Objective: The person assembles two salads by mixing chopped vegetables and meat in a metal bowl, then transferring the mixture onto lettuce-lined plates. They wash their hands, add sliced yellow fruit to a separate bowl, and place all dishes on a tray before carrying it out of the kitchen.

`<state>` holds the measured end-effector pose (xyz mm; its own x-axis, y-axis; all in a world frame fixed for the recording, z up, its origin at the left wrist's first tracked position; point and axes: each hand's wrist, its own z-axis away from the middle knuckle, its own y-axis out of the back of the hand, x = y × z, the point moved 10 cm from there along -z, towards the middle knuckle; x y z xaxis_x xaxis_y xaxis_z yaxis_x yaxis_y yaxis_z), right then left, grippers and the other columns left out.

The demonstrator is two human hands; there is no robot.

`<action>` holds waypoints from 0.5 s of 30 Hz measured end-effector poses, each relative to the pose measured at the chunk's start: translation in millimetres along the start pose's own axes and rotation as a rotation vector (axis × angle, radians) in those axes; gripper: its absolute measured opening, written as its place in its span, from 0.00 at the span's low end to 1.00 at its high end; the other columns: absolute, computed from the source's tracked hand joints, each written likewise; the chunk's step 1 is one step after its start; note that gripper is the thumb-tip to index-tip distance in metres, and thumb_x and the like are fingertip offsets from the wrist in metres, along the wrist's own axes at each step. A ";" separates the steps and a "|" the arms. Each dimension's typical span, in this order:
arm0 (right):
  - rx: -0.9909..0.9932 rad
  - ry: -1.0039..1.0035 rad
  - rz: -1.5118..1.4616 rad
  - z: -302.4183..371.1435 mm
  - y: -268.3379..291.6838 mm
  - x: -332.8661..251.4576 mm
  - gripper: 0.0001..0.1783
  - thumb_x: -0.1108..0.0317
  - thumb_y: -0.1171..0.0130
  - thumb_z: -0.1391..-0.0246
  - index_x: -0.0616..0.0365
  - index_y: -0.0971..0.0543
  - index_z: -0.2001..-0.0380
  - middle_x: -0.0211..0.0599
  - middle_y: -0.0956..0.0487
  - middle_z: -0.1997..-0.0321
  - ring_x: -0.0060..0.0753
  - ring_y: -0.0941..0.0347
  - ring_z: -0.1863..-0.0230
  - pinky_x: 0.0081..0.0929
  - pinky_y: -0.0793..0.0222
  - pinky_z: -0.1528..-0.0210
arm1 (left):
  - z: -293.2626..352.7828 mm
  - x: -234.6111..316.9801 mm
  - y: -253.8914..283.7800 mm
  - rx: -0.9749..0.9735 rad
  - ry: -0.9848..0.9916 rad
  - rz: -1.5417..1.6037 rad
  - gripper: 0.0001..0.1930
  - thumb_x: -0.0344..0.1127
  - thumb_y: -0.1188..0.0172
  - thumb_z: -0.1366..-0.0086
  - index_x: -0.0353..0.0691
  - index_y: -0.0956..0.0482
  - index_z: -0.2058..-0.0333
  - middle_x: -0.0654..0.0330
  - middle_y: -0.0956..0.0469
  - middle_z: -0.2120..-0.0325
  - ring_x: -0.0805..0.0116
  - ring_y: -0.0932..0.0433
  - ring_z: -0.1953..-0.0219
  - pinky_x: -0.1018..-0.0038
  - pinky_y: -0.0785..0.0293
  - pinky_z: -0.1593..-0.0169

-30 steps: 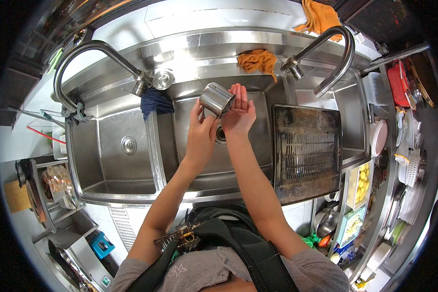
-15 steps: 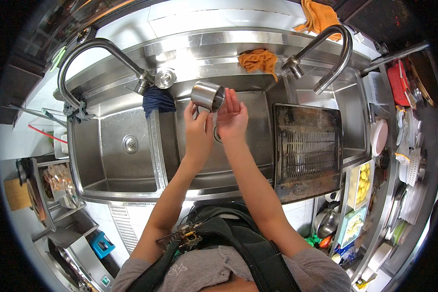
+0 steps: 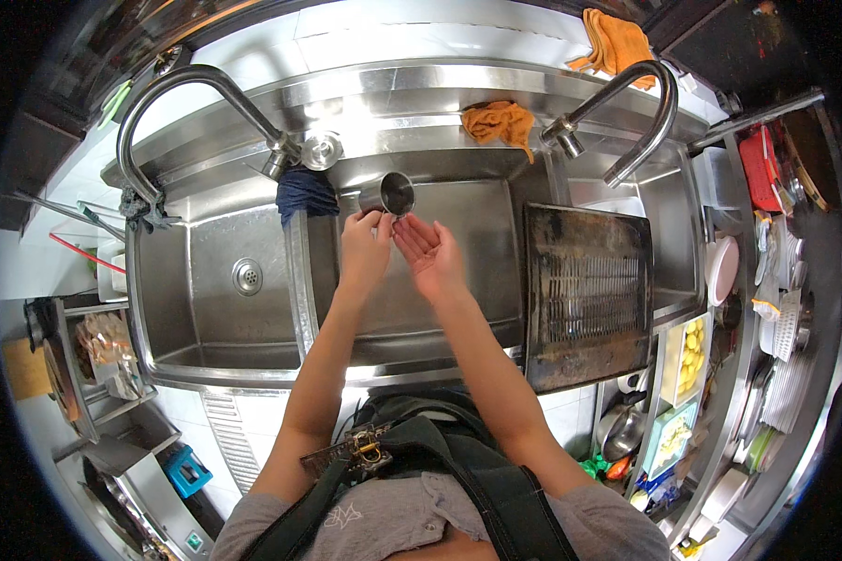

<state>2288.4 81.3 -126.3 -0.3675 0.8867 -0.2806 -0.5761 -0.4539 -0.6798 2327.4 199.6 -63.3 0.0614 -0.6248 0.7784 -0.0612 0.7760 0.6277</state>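
A stainless-steel mug [image 3: 372,194] is tilted over the middle sink basin [image 3: 468,280], its dark mouth turned to the right and partly toward me. My left hand [image 3: 365,247] is closed on the mug's near side, apparently at the handle, which the fingers largely hide. Palm up, my right hand [image 3: 430,254] lies just right of it with fingers stretched out. Its fingertips come close to the mug's lower rim; whether they touch I cannot tell.
Curved taps stand at the left [image 3: 196,79] and right [image 3: 660,103]. A blackened slotted metal tray [image 3: 585,360] lies across the right of the sink. A dark blue cloth [image 3: 306,194] drapes the left divider; an orange cloth [image 3: 498,122] lies on the back ledge.
The mug has come slightly left and nearer to me, and its mouth has turned more toward me. My right hand has dropped from beside the mouth to below the rim.
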 end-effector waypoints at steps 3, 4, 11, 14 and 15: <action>-0.100 -0.101 -0.020 3.7 -6.6 2.4 0.24 0.62 0.65 0.37 0.73 0.28 0.54 0.53 0.26 0.49 0.44 0.32 0.43 0.36 0.35 0.40 | -3.9 -33.1 -10.1 -0.127 0.061 -0.063 0.13 0.39 0.50 0.34 0.35 0.24 0.69 0.56 0.23 0.69 0.58 0.25 0.63 0.68 0.30 0.57; -0.114 -0.121 -0.031 5.3 -7.8 1.5 0.24 0.62 0.65 0.37 0.73 0.28 0.54 0.54 0.26 0.49 0.45 0.32 0.43 0.36 0.35 0.39 | -2.4 -55.5 -19.4 -0.188 0.218 0.163 0.13 0.40 0.51 0.34 0.35 0.25 0.69 0.57 0.23 0.69 0.60 0.25 0.63 0.70 0.29 0.57; -0.076 -0.091 -0.206 29.5 1.3 -18.6 0.21 0.66 0.61 0.38 0.73 0.31 0.50 0.53 0.29 0.45 0.45 0.35 0.41 0.38 0.37 0.38 | -43.3 -103.3 -58.6 -0.158 0.461 1.139 0.12 0.39 0.52 0.32 0.36 0.27 0.67 0.63 0.26 0.70 0.73 0.27 0.64 0.78 0.29 0.57; -0.031 -0.071 -0.262 47.1 26.7 -26.3 0.21 0.68 0.59 0.39 0.70 0.34 0.46 0.50 0.30 0.43 0.44 0.36 0.39 0.39 0.37 0.37 | -90.5 -114.6 -60.9 -0.070 0.433 1.088 0.12 0.39 0.51 0.32 0.35 0.27 0.66 0.62 0.26 0.70 0.72 0.27 0.64 0.78 0.28 0.58; -0.014 -0.058 -0.289 51.5 36.7 -28.2 0.21 0.68 0.59 0.39 0.70 0.34 0.46 0.50 0.30 0.43 0.44 0.36 0.39 0.39 0.37 0.37 | -102.5 -120.5 -64.7 -0.042 0.463 1.085 0.12 0.39 0.51 0.32 0.35 0.27 0.66 0.62 0.26 0.70 0.72 0.27 0.64 0.78 0.28 0.58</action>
<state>2240.0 35.1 -108.5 -0.2306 0.9724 -0.0353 -0.6530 -0.1815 -0.7352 2426.1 233.5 -198.6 0.3538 0.4476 0.8212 -0.2718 0.8894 -0.3677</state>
